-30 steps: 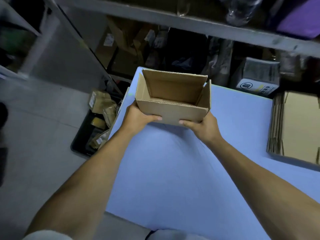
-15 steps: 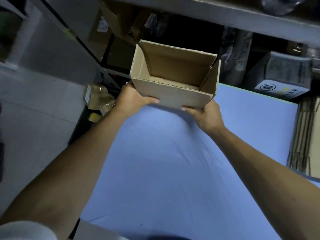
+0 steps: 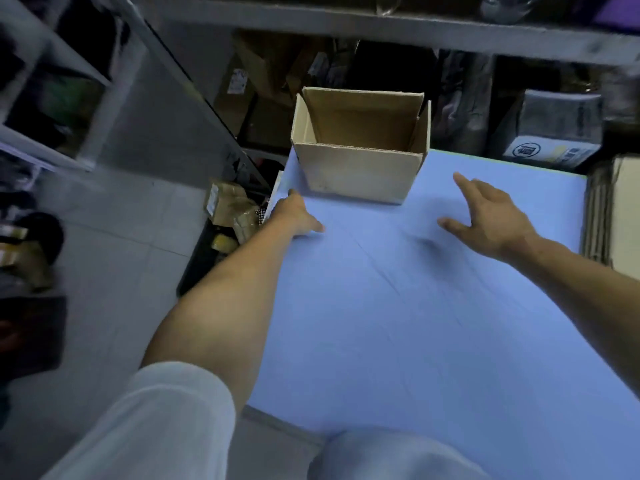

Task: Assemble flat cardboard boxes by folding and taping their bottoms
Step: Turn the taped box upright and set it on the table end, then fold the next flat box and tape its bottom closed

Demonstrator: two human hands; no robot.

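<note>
A small brown cardboard box (image 3: 360, 171) stands upright with its top flaps open at the far left corner of the blue table (image 3: 398, 323). My left hand (image 3: 294, 216) lies near the table's left edge, just in front of the box and apart from it, holding nothing. My right hand (image 3: 491, 216) hovers over the table to the right of the box, fingers spread, empty. A stack of flat cardboard boxes (image 3: 613, 216) lies at the table's right edge.
A metal shelf (image 3: 381, 26) with dark packages runs behind the table. A white-labelled carton (image 3: 550, 147) sits behind the far edge. A black bin with taped parcels (image 3: 225, 216) stands on the floor to the left.
Both hands held the box in the air; now the box stands on the table's far left corner and both hands have let go and drawn back.
</note>
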